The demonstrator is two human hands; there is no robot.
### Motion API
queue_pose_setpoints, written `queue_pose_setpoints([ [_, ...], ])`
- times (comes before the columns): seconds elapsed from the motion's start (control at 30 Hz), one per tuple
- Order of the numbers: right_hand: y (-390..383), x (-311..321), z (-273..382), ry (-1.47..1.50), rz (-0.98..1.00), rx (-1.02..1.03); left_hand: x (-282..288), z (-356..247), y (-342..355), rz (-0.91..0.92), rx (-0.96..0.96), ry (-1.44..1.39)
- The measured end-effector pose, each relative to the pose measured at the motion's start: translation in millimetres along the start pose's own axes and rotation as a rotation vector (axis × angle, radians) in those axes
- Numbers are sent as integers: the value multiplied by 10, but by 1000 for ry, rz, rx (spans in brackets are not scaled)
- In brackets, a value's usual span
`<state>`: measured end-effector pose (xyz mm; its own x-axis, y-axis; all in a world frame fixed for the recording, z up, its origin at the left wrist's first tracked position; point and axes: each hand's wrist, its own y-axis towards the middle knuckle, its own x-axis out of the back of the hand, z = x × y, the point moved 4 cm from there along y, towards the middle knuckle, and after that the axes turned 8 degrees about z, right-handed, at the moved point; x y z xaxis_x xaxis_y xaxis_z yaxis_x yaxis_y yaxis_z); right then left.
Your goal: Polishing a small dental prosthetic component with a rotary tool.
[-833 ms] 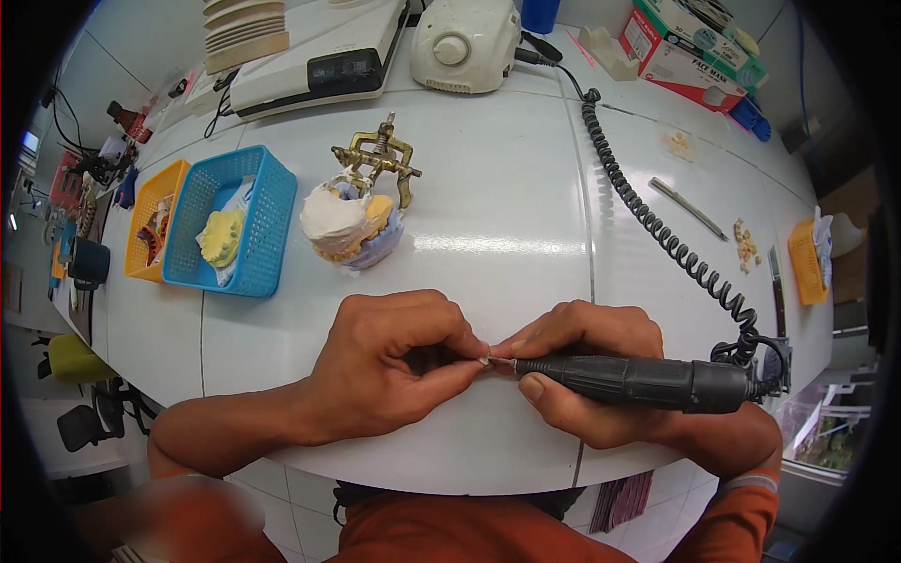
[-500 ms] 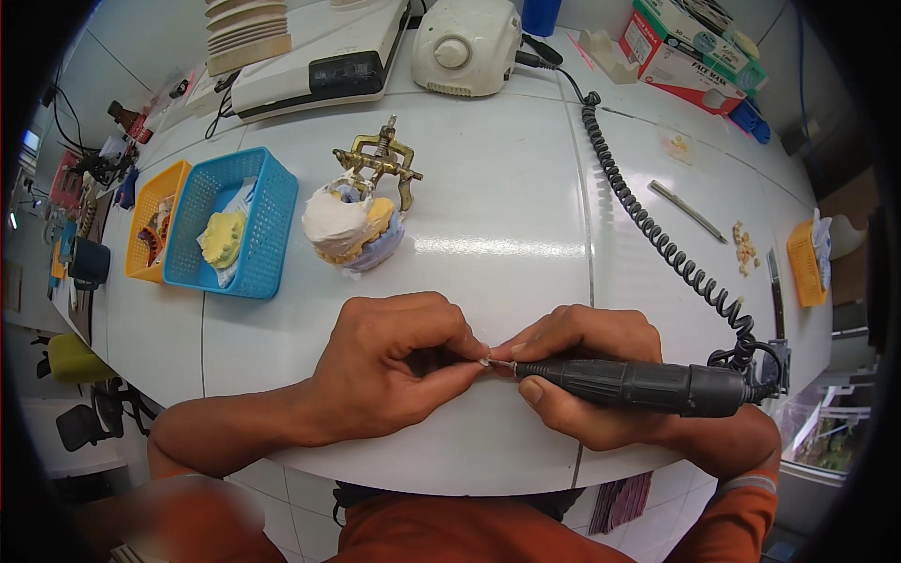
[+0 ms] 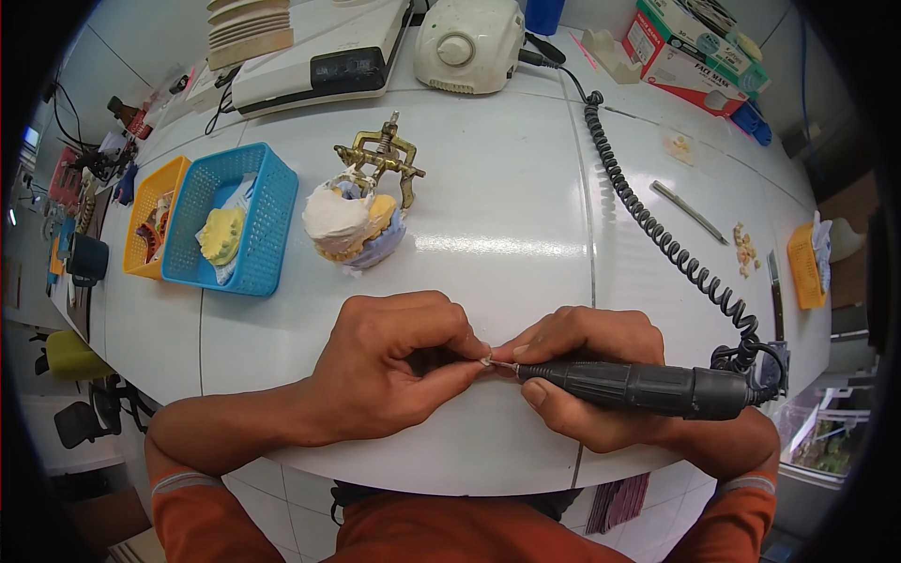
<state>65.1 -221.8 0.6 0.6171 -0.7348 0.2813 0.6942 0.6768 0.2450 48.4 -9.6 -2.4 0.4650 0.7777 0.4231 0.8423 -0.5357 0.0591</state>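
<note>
My left hand (image 3: 399, 366) pinches a small whitish false tooth (image 3: 486, 360) between thumb and fingertips, mostly hidden by them. In my right hand (image 3: 596, 342) lies a black rotary handpiece (image 3: 633, 387), gripped like a pen. Its thin metal bur (image 3: 503, 364) points left and meets the tooth or sits right beside it; I cannot tell which. Both hands are close together over the near edge of the white table (image 3: 497, 281). Beyond my left hand, a brass articulator (image 3: 383, 159) carries a dental cast (image 3: 352, 225) of white, yellow and bluish plaster.
A coiled black cord (image 3: 657, 235) runs from the handpiece to a cream control box (image 3: 467, 49). Left stand a blue basket (image 3: 267, 220) holding a yellow cast and an orange basket (image 3: 141, 263). Right lie a metal tool (image 3: 690, 212), several loose teeth (image 3: 745, 249) and a knife (image 3: 775, 296).
Both hands keep nearly the same pose, with the bur still at the tooth. The view has shifted slightly. A blurred shape over my left sleeve is gone.
</note>
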Motion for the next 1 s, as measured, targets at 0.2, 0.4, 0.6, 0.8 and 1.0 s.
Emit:
queue_pose_setpoints([
  [0.2,-7,15,28,-23,21,-81,1,8,9,4,-11,17],
  [0.4,-2,6,14,-11,12,-7,6,-13,12,1,-26,17],
  [0.6,8,12,40,-7,25,-43,5,-11,6,-2,-22,11],
  [0.8,2,0,21,-16,10,13,-14,4,0,-32,-35,-33],
  [1.0,-4,3,23,-29,0,-30,-3,6,6,-19,-27,-14],
])
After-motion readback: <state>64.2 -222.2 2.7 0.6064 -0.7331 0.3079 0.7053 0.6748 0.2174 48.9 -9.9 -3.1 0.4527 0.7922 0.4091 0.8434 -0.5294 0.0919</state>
